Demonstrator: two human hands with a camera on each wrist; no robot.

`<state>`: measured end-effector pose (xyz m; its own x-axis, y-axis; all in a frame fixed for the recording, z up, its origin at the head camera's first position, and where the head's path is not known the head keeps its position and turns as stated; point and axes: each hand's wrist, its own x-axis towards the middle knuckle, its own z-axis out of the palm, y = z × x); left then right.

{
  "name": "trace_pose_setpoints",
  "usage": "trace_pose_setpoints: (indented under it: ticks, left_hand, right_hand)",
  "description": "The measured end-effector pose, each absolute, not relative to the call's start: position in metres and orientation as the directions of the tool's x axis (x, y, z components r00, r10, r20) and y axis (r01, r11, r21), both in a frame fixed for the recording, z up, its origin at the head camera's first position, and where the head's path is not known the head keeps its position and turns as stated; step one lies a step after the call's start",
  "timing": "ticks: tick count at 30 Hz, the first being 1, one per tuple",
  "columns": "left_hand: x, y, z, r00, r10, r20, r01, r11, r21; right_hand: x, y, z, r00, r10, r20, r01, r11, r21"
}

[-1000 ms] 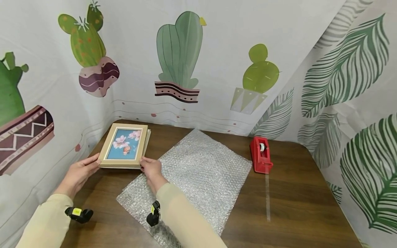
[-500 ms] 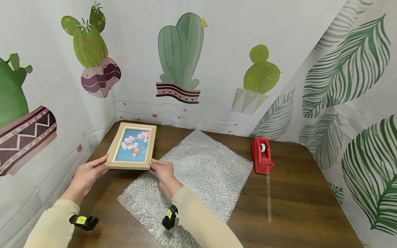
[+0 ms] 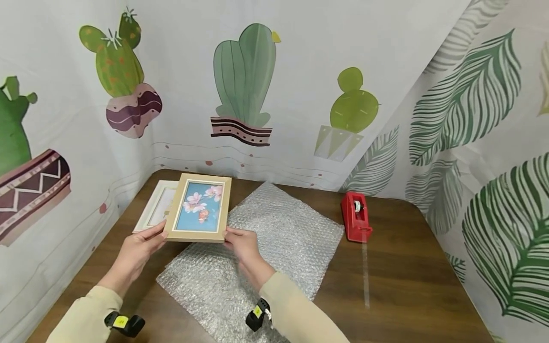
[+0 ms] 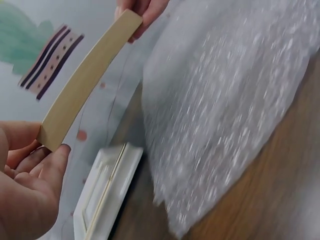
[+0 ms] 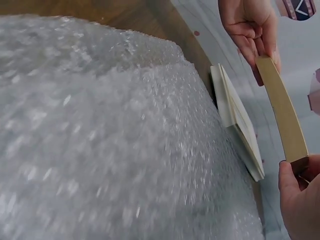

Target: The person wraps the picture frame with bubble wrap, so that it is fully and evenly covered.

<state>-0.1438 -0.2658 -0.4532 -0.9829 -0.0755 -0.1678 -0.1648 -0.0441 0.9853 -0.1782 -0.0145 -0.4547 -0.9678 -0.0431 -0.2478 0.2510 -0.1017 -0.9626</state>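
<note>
A gold-rimmed picture frame (image 3: 200, 205) with pink blossoms on blue is held up off the table by both hands. My left hand (image 3: 138, 252) pinches its near left corner between thumb and fingers. At the near right corner, my right hand (image 3: 246, 250) grips it the same way. In both wrist views the edge of the gold frame (image 4: 85, 82) spans from one hand to the other. A white picture frame (image 3: 155, 207) lies on the table, partly covered by the gold one in the head view. The sheet of bubble wrap (image 3: 279, 238) lies just to the right.
A red tape dispenser (image 3: 356, 216) stands at the right on the brown wooden table (image 3: 411, 276), with a strip of clear tape (image 3: 366, 276) running toward the front. Behind the table hangs a white cloth (image 3: 296, 95) printed with cacti and leaves.
Both hands have lifted the gold picture frame off the white one and moved it to the right, uncovering part of the white frame. Its right edge now overlaps the bubble wrap's left side in the head view.
</note>
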Motion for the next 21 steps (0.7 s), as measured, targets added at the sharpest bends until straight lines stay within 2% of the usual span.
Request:
trace_pose_setpoints:
  ticks: [5,14,21]
  left_hand:
    - [-0.141,-0.246,-0.449,-0.983,-0.065,-0.172,-0.173,0.009,0.985]
    - [-0.13,-0.21,-0.448,-0.979,-0.07,-0.193,-0.202,0.162,0.966]
    - [-0.125,-0.185,-0.448,-0.976,-0.046,-0.213,-0.218,0.223,0.95]
  right_hand:
    - [-0.17,0.008,-0.45,-0.969,-0.051,-0.24,0.243,-0.077,-0.967]
    - [-0.15,0.048,-0.447,-0.987,-0.063,-0.147,0.146,0.022,-0.989]
    - [-0.134,0.079,-0.45,-0.987,-0.057,-0.148,0.144,0.068,-0.987]
